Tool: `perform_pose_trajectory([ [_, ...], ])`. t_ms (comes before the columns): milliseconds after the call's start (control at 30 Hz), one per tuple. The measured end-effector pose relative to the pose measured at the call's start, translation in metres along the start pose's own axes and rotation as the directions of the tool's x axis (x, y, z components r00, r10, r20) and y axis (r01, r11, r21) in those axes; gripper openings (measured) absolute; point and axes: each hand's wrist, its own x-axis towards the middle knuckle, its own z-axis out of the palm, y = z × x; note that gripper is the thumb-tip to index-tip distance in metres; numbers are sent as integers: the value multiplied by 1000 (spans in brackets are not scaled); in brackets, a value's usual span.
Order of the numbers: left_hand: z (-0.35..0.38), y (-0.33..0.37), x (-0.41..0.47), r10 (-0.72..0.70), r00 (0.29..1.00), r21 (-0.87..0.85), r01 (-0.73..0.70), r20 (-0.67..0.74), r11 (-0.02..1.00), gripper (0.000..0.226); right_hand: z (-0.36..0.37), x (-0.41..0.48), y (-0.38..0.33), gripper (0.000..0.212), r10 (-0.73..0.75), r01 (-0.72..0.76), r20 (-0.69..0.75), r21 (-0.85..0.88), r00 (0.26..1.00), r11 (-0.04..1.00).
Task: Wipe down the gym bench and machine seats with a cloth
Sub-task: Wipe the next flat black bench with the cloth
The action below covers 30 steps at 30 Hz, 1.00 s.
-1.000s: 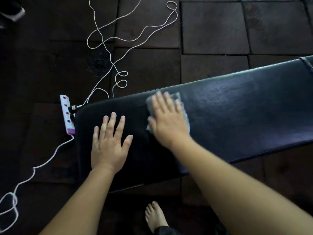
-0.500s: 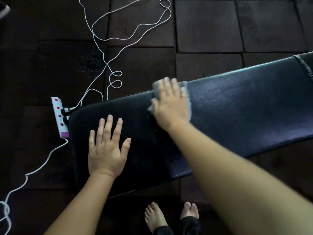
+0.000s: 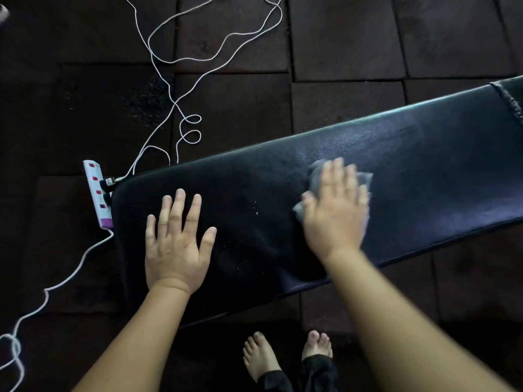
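My bare feet (image 3: pixel 263 360) stand just in front of the bench (image 3: pixel 424 165). My left hand (image 3: pixel 177 241) lies flat on its near end, fingers spread, bracing and holding nothing. My right hand (image 3: pixel 335 213), blurred, presses the grey cloth (image 3: pixel 365 178) against the padding further along, fingers straight over it, not curled. I judge this mid-stroke on the bench; next comes sweeping toward the seam (image 3: pixel 508 100). Beyond, a power strip (image 3: pixel 97 193) and a white cord (image 3: pixel 169 89) lie on the floor.

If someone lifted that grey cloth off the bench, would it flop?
Probably: the cloth lies thin and flat under the right hand, its edges rumpled. It looks light, and likely slides easily on the glossy bench.
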Motion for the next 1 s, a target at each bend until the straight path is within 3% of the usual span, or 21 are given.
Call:
perform_pose_trajectory([
  [67,0,1,0,2,1000,-9,-2,-7,1000,70,13,-51,-38,76,-201,200,40,25,979,980],
  [167,-1,1,0,7,1000,-19,-8,-7,1000,70,14,-99,-44,73,-531,529,125,53,838,847],
  [233,-2,1,0,5,1000,-14,-5,-3,1000,70,11,-79,-11,73,-640,642,131,38,757,766],
  [300,-2,1,0,7,1000,-15,-7,6,1000,70,6,-40,29,74,-565,569,112,-7,818,823],
  [367,-2,1,0,6,1000,-13,-6,9,1000,70,-5,-5,58,74,-363,366,96,-17,927,930],
  [433,-2,1,0,3,1000,-14,-3,13,1000,70,-7,4,52,74,-157,163,95,-55,983,985],
  [500,-3,1,-1,0,1000,-14,0,11,1000,70,-1,-11,21,76,-41,43,60,-36,997,998],
  [567,-3,1,-1,4,1000,-4,-4,7,1000,70,7,-42,-12,78,-102,102,44,4,994,995],
  [633,-3,2,-1,4,1000,-7,-4,5,1000,70,15,-80,-34,78,-293,293,102,20,951,956],
  [733,-3,3,-1,1,1000,-3,-1,2,1000,70,15,-99,-24,75,-601,601,140,45,787,798],
  [800,-2,2,-1,-1,1000,-3,1,1,1000,70,13,-67,3,74,-710,718,163,10,685,696],
  [833,-2,2,0,-2,1000,-7,2,2,1000,70,12,-45,15,74,-690,700,153,-19,708,714],
  [867,-1,1,0,-2,1000,-9,2,2,1000,70,9,-21,24,74,-617,624,124,-30,777,781],
  [933,0,1,1,-3,1000,0,3,4,1000,70,0,15,27,73,-405,409,84,-24,910,912],
  [1000,1,0,2,0,1000,5,0,5,1000,70,-1,23,7,72,-202,206,109,-33,973,978],
])
